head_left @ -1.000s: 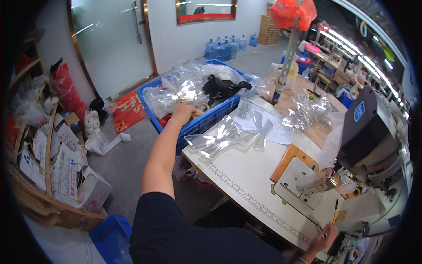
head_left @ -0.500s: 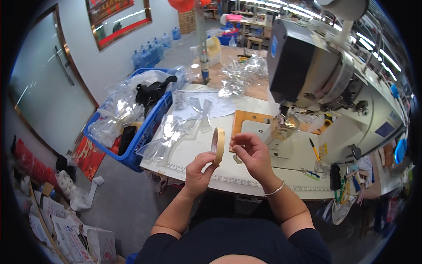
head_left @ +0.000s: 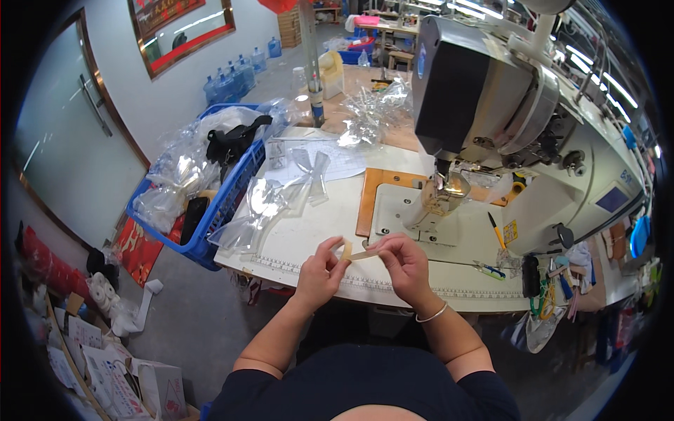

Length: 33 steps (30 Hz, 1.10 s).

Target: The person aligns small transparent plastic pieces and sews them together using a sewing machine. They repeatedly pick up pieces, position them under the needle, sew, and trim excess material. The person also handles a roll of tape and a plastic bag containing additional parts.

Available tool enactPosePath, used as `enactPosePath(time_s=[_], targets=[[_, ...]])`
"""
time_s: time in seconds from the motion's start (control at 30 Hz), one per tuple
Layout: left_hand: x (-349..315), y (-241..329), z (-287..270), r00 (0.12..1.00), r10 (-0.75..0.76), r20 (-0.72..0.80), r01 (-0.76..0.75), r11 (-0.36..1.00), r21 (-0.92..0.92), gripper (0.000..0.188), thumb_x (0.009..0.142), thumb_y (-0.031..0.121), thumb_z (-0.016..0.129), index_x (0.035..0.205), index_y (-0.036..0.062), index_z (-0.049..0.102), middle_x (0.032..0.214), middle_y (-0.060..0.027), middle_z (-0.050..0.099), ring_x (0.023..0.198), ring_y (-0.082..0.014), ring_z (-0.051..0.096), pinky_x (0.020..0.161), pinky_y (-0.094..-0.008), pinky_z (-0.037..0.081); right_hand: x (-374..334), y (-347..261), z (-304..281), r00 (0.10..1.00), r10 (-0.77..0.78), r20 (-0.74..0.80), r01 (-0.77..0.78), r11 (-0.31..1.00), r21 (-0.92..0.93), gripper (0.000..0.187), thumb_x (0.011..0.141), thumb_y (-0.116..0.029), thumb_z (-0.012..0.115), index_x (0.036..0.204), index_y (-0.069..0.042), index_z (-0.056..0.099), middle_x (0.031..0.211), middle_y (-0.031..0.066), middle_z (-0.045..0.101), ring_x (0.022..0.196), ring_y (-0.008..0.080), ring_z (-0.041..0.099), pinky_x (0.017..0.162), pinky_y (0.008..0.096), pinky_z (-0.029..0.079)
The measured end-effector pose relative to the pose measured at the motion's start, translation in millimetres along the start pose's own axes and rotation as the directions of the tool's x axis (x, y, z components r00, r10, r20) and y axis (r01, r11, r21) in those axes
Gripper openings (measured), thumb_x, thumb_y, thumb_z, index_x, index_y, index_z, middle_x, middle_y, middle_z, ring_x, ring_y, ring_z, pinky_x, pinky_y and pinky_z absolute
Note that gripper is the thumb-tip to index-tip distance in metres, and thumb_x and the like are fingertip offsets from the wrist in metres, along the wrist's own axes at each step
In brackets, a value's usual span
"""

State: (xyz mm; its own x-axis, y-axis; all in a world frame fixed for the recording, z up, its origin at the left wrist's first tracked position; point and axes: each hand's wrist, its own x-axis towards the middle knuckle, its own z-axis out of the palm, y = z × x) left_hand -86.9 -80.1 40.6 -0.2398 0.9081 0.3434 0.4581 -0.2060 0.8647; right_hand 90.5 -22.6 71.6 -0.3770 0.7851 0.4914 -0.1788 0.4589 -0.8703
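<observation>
In front of my body, above the table's near edge, my left hand (head_left: 319,277) is closed on a narrow beige roll of masking tape (head_left: 347,250). A short strip of tape (head_left: 364,255) runs from the roll to my right hand (head_left: 407,270), whose fingers pinch its end. Much of the roll is hidden by the left fingers. Just beyond my right hand is the metal bed plate (head_left: 387,210) of a sewing machine (head_left: 456,91). Clear plastic pieces (head_left: 269,208) lie on the table beyond my left hand.
A blue basket (head_left: 235,188) with plastic bags and black items stands left of the table. A ruler strip (head_left: 295,272) follows the near edge. At right are a yellow pen (head_left: 496,229), snips (head_left: 489,271) and hanging tools (head_left: 531,277). Crumpled clear film (head_left: 368,112) lies at the back.
The roll has tipped and come down from its upright position in my left hand. A strip now stretches between it and my right fingers. The view has shifted slightly.
</observation>
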Motion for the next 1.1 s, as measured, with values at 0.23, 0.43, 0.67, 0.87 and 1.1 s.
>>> enactPosePath(time_s=[0.23,0.43,0.67,0.87,1.1], targets=[[21.9,10.3,-2.7,0.968,0.134,0.214,-0.178,0.963,0.202,0.012,0.082,0.018,0.065,0.087,0.0076,0.068,0.074,-0.0100,0.064,0.065,-0.0278,0.062,0.058,-0.0354,0.049,9.8,17.9,-18.1,0.958,-0.237,-0.158,0.096,0.790,-0.606,0.037,0.080,-0.008,0.068,0.112,0.002,0.053,0.112,0.0178,0.055,0.101,0.0307,0.055,0.085,0.0342,0.045],[13.7,14.4,0.9,0.860,0.388,0.332,-0.504,0.751,0.426,0.006,0.079,0.016,0.062,0.074,0.0131,0.062,0.063,-0.0022,0.057,0.063,-0.0205,0.060,0.058,-0.0348,0.047,-15.1,-8.8,1.7,0.911,-0.211,0.353,0.403,0.289,-0.868,0.031,0.077,-0.017,0.067,0.107,-0.010,0.062,0.116,0.0050,0.056,0.123,0.0292,0.040,0.105,0.0537,0.018],[20.6,-1.8,-8.0,0.810,0.387,0.442,-0.578,0.656,0.485,0.005,0.079,0.016,0.059,0.076,0.0127,0.061,0.063,-0.0007,0.056,0.060,-0.0191,0.059,0.058,-0.0321,0.043,-8.1,14.5,-3.5,0.869,-0.114,0.481,0.492,0.281,-0.824,0.007,0.077,-0.013,0.062,0.084,-0.012,0.062,0.084,-0.0003,0.060,0.112,0.0207,0.049,0.103,0.0545,0.019],[33.1,-12.8,-14.1,0.867,0.420,0.268,-0.498,0.711,0.497,0.015,0.081,0.016,0.062,0.095,0.0172,0.068,0.061,0.0001,0.054,0.054,-0.0184,0.056,0.057,-0.0332,0.042,22.4,44.4,14.7,0.981,-0.033,0.191,0.151,0.745,-0.649,0.005,0.081,-0.008,0.061,0.082,-0.004,0.064,0.081,0.0042,0.062,0.089,0.0191,0.059,0.087,0.0338,0.041],[56.4,-26.9,-21.9,0.893,0.260,0.368,-0.448,0.588,0.673,0.044,0.080,0.029,0.065,0.123,0.0205,0.058,0.076,-0.0016,0.056,0.076,-0.0190,0.055,0.067,-0.0357,0.038,154.1,65.1,30.6,0.920,-0.209,-0.331,0.008,0.855,-0.519,0.017,0.089,-0.007,0.058,0.102,-0.006,0.068,0.101,0.0037,0.060,0.099,0.0143,0.054,0.088,0.0280,0.042]])
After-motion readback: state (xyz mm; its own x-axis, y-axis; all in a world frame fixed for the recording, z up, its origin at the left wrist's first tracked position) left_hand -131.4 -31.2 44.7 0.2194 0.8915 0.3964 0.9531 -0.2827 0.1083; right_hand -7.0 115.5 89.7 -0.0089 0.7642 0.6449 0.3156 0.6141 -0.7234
